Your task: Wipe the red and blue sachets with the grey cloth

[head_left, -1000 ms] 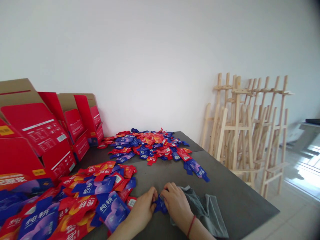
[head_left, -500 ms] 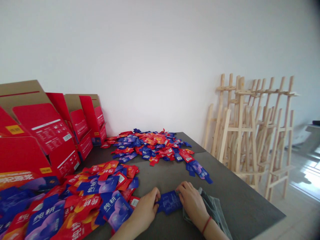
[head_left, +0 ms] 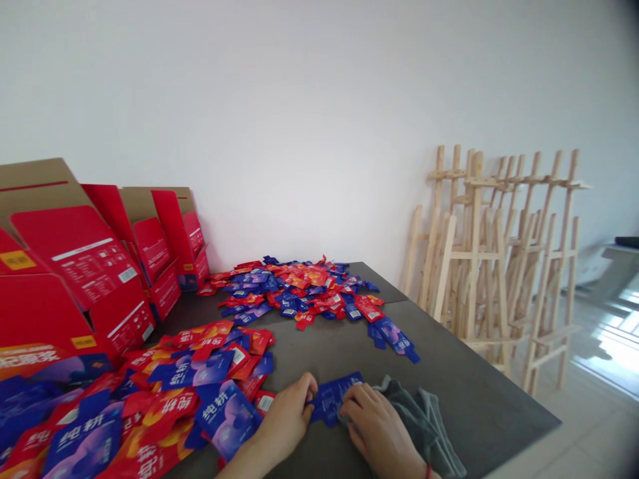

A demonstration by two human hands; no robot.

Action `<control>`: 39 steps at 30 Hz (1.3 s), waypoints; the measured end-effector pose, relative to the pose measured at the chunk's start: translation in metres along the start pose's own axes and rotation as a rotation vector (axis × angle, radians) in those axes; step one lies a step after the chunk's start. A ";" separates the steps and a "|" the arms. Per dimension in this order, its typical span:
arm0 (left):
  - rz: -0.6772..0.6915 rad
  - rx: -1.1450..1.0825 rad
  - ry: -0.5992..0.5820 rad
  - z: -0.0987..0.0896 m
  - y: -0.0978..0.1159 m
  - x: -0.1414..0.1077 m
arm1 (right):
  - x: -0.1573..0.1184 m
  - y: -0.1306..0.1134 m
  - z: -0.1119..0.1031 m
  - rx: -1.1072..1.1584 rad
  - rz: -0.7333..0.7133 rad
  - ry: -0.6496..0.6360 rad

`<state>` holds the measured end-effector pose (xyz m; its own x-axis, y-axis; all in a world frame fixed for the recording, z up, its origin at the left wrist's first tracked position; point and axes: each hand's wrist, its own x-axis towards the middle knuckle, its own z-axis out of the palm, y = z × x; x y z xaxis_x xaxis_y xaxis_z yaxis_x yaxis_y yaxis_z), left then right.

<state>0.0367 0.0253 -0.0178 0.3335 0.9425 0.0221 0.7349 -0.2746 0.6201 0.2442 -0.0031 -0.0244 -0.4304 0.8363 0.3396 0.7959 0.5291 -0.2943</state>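
blue packet (head_left: pixel 333 396) held between two hands at the near side of the table (head_left: pixel 294 349)

the left hand (head_left: pixel 292 414) has thumb and forefinger pinched narrow on the left end of the blue packet. the right hand (head_left: pixel 378 426) has its fingers curled over the packet's right part; a small pale patch shows beneath the fingertips, too little exposed to identify. the blue packet lies low over the dark tabletop, its printed face up; whether it rests fully on the surface, i cannot tell.

a red band (head_left: pixel 428 471) circles the right wrist. a crumpled grey-green cloth (head_left: pixel 426 422) lies just beside the right hand, on its right.

to the left, a near heap of red and blue packets (head_left: pixel 197 371) overlaps loosely, close to the left forearm. a far heap of similar packets (head_left: pixel 299 278) spreads toward the wall (head_left: pixel 299 133), with a few blue ones (head_left: pixel 395 337) trailing at its right near edge.

red cartons (head_left: pixel 100 259), flaps raised, stand in a row at the left. wooden easels (head_left: pixel 474 266) stand beyond the table's right edge, on a pale floor (head_left: pixel 559 432).
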 end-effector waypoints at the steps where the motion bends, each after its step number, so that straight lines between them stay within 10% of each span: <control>1: -0.003 0.000 -0.002 0.000 0.000 0.000 | 0.000 -0.002 0.002 0.000 -0.008 -0.013; 22: -0.105 -0.049 0.019 -0.009 -0.021 0.027 | 0.020 0.035 0.007 -0.077 0.350 0.172; 39: -0.117 0.256 0.335 -0.117 -0.031 0.010 | 0.015 0.037 0.010 -0.068 0.293 0.177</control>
<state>-0.0526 0.0654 0.0550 0.0605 0.9683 0.2423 0.8930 -0.1610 0.4203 0.2633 0.0306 -0.0389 -0.1037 0.9101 0.4013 0.9039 0.2546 -0.3438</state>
